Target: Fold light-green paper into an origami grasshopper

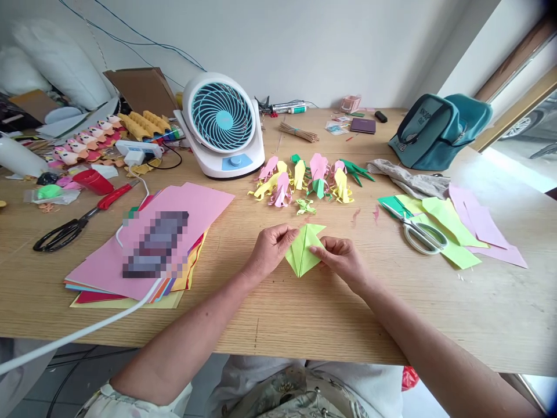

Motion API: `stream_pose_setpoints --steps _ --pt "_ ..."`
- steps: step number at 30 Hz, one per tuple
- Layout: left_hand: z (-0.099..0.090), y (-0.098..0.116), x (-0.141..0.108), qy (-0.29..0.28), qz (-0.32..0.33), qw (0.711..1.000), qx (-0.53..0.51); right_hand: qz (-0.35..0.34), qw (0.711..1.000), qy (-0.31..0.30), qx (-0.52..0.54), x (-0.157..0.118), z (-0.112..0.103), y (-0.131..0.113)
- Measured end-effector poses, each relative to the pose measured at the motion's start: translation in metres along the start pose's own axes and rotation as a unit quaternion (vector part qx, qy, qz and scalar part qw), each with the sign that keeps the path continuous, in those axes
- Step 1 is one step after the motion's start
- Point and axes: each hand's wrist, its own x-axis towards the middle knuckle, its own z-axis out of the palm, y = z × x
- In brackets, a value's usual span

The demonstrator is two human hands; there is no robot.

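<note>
A folded light-green paper (301, 254) with a crease down its middle is held just above the table in front of me. My left hand (273, 247) pinches its upper left edge between thumb and fingers. On the right side, my right hand (342, 258) grips the paper, the thumb lying on its face and the fingers partly behind it. Beyond the hands sit several folded paper figures in pink (319, 167), yellow (299, 175) and green (357, 170). A small light-green figure (306, 206) lies nearest to the held paper.
A stack of coloured paper (100, 261) with a blurred-out object lies left, near red-handled scissors (114, 197). White-handled scissors (424, 237) rest on paper scraps (452, 220) at right. Behind stand a fan (224, 119) and a teal bag (435, 133). A white cable (87, 326) crosses the left front.
</note>
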Motion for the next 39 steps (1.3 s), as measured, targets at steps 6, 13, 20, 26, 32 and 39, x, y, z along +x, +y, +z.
stream_pose_setpoints --steps 6,13,20,26,32,39 --pt "0.000 -0.001 -0.002 0.017 0.025 0.999 0.037 0.006 1.000 -0.018 -0.005 0.000 0.001 0.000" --pt "0.001 -0.006 0.000 -0.007 -0.003 1.000 -0.001 -0.016 0.998 0.053 0.013 0.000 -0.001 -0.004" --pt "0.001 -0.007 0.001 -0.025 -0.053 0.993 -0.101 -0.020 0.998 0.053 0.008 -0.001 -0.001 -0.009" --pt "0.009 -0.004 -0.003 -0.042 -0.154 0.963 -0.219 -0.031 0.996 0.078 0.009 -0.001 -0.001 -0.009" --pt "0.011 0.002 -0.005 -0.037 -0.234 0.908 -0.346 -0.042 0.996 0.085 0.009 0.000 0.001 -0.006" --pt "0.017 0.005 -0.010 -0.033 -0.265 0.873 -0.408 -0.062 0.992 0.110 -0.003 0.000 0.005 -0.006"
